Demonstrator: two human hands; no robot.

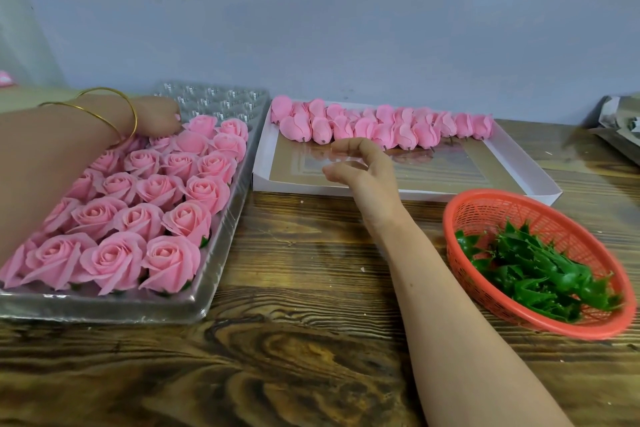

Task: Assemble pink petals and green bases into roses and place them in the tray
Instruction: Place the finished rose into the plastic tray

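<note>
A clear plastic tray on the left holds several finished pink roses; its far cells are bare. My left hand, with two gold bangles on the wrist, reaches over the tray's far rows, fingers curled down on a pink rose there. Several pink petal heads lie in rows at the back of a shallow white box. My right hand hovers over the box's front half, just short of the petals, fingers apart and holding nothing. Green bases are piled in a red mesh basket at the right.
Everything stands on a dark wood-grain table against a grey wall. A crumpled silvery wrapper lies at the far right edge. A bit of something pink shows at the far left.
</note>
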